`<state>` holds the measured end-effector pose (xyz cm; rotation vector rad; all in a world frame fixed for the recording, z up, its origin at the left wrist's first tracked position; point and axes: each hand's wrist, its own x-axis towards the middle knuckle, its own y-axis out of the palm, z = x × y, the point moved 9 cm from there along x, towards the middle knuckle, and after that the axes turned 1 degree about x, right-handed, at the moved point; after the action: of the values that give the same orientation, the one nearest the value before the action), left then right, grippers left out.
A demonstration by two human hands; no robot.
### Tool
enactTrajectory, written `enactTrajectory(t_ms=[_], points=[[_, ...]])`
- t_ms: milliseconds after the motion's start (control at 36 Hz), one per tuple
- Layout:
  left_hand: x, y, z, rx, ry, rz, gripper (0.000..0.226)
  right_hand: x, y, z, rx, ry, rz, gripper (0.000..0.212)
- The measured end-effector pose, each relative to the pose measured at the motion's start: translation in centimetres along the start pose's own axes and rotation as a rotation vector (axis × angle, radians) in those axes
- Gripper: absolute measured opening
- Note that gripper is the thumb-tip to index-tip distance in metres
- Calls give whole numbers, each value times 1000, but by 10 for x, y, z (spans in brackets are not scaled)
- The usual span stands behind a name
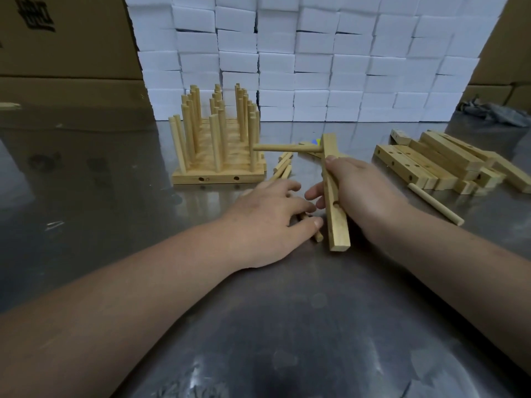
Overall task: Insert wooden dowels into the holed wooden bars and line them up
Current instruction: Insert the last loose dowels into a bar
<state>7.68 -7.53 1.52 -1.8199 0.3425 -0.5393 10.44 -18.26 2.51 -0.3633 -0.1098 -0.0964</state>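
Observation:
My right hand (363, 191) grips a holed wooden bar (334, 202) held on end, tilted, its lower end near the table. One dowel (287, 147) sticks out sideways to the left from the bar's upper hole; a lower hole shows bare. My left hand (270, 219) lies palm down on the steel table over loose dowels (317, 237), its fingers curling round one of them. Behind it more loose dowels (283, 168) lie in a small heap. Several finished bars with upright dowels (218, 139) stand lined up side by side at the back left.
A pile of bare holed bars (439, 165) lies at the right, with a single dowel (435, 203) in front of it. A wall of white boxes (316, 58) closes the back; cardboard cartons (63, 38) stand at left. Crumpled grey plastic (494, 110) sits at far right.

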Motion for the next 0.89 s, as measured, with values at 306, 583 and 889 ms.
enactTrajectory(t_ms=[306, 583, 889], points=[[-8, -9, -2, 5, -72, -6, 21, 3, -11, -16, 191, 177, -27, 35], [-19, -16, 3, -127, -137, -88, 14, 3, -15, -14, 72, 155, -56, 44], [-25, -41, 2, -259, -41, -350, 15, -2, -11, -5, 53, 96, -70, 38]])
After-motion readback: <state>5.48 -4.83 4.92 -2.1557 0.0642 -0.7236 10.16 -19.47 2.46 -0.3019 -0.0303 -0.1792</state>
